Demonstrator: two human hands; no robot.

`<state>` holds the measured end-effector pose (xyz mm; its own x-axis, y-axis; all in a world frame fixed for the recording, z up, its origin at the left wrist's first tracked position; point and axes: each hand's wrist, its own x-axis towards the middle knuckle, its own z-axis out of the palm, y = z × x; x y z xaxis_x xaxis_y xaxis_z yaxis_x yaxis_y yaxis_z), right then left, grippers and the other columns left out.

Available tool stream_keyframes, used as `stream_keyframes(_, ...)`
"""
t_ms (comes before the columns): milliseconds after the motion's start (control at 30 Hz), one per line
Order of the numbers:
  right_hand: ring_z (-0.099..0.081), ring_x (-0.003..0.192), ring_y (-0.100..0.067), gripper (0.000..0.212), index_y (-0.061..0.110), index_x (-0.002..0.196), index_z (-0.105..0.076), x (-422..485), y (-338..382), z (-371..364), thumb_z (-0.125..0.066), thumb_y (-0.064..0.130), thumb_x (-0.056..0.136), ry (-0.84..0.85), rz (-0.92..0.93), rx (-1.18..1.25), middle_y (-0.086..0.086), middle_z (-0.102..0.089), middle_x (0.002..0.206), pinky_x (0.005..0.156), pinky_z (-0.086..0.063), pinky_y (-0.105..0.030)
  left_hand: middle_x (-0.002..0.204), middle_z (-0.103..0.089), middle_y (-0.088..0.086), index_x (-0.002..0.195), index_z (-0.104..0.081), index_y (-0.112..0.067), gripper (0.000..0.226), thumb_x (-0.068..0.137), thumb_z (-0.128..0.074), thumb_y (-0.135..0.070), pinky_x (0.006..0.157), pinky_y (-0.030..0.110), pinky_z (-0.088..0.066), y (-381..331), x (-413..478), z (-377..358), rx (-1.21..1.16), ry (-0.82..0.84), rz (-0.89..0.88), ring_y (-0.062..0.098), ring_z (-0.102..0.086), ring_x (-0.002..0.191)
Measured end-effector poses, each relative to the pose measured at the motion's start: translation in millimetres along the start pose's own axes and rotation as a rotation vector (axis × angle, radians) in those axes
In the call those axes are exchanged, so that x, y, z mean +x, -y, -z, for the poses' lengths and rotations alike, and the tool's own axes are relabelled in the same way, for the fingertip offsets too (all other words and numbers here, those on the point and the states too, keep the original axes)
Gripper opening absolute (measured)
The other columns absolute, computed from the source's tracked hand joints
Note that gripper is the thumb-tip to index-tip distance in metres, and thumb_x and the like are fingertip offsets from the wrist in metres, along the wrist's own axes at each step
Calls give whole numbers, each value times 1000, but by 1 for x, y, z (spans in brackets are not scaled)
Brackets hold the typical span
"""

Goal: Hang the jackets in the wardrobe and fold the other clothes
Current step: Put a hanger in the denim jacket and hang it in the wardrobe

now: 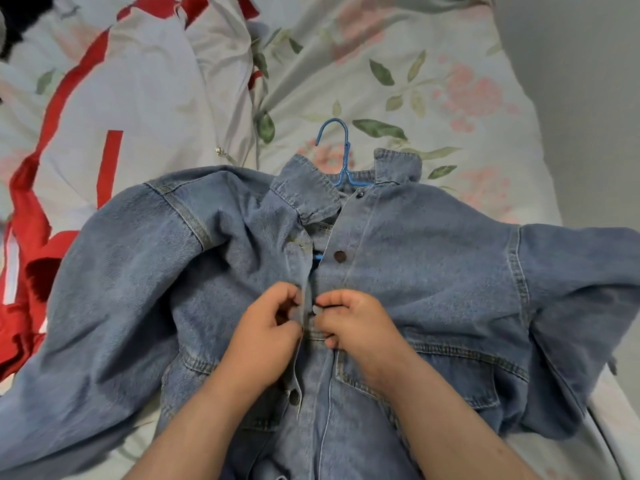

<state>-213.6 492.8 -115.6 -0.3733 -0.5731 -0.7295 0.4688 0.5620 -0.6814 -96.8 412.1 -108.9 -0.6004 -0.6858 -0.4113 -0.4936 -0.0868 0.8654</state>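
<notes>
Two hands, left hand [265, 329] and right hand [351, 323], pinch the facing front edges of the light-blue denim jacket [433, 271] spread beneath them on the floral bed sheet [450, 81]. Tugging sideways could slide its thin blue hanger [346, 161], beyond them, off a shoulder.

Denim jacket [433, 271], centre and near: faded mid-blue wash, paler along the creases, with tan-yellow topstitching on seams and pocket flaps.
Snap buttons [339, 256]: dark coppery brown.
Hanger [341, 157] at the collar: bright blue.
Bedsheet [450, 81], far and right: off-white ground printed with pink blossoms and green leaves.
Garment [138, 81], far left: white with bold red bands, and solid red toward the near left.
Far left corner: black item [10, 26], kind unclear.
Far right: plain grey surface [588, 64].
</notes>
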Motion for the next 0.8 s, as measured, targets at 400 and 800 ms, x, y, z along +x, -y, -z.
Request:
stream_keyframes(400, -56, 55, -7, 19, 7, 101, -68, 1, -6, 6, -61, -7, 90, 10, -13, 132, -6, -63, 74, 57, -52, -23, 75, -70, -19, 78, -71, -43, 42, 89, -60, -4, 64, 8, -42, 19, 4, -9, 95, -134, -48, -3, -62, 71)
stream_keyframes(800, -47, 48, -6, 21, 8, 85, -59, 8, 0, 6, -54, -12, 89, -18, -75, 161, -2, -57, 61, 46, -44, -20, 77, -69, -26, 79, -71, -45, 35, 80, -78, -11, 68, 9, -47, 23, 11, -13, 207, -119, -193, -3, -65, 72)
